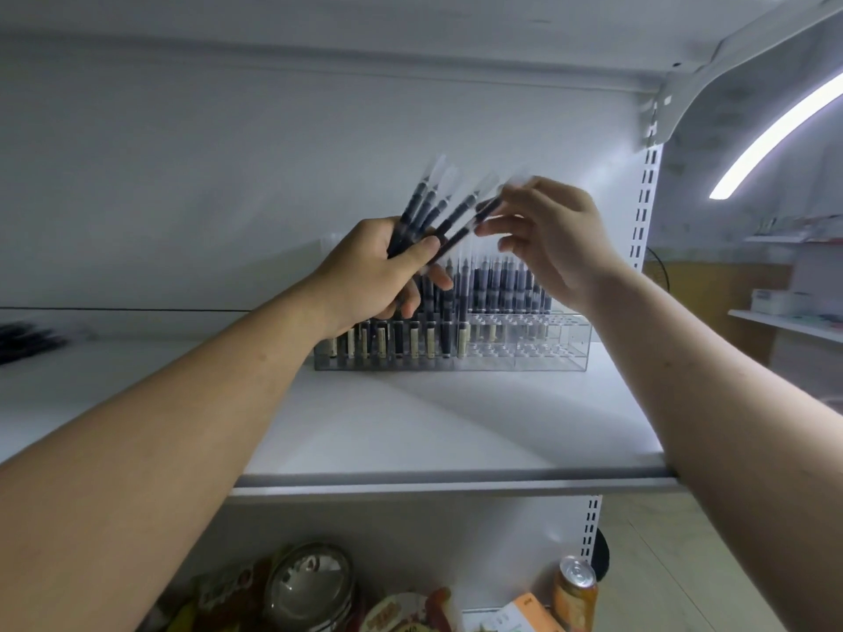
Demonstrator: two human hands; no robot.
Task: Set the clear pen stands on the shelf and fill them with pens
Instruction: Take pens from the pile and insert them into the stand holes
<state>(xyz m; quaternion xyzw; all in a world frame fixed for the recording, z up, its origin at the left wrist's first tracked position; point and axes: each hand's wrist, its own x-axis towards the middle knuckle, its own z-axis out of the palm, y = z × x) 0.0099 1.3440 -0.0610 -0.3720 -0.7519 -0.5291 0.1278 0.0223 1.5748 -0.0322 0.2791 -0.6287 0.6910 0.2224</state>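
Clear acrylic tiered pen stand [547, 348] sits on the white shelf [456, 417], its nine o'clock half filled; at its twelve o'clock the left hand [378, 271] grips a fan of dark clear-capped pens [438, 207]; the right hand [554, 239] at their three o'clock is blurred, so I cannot tell its grip

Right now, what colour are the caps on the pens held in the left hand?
Translucent white caps, clearest in the head view.

Prob. a shop: slotted-upright display shelving [433, 426] w/ snack packs [397, 615], drink can [575, 590] below.
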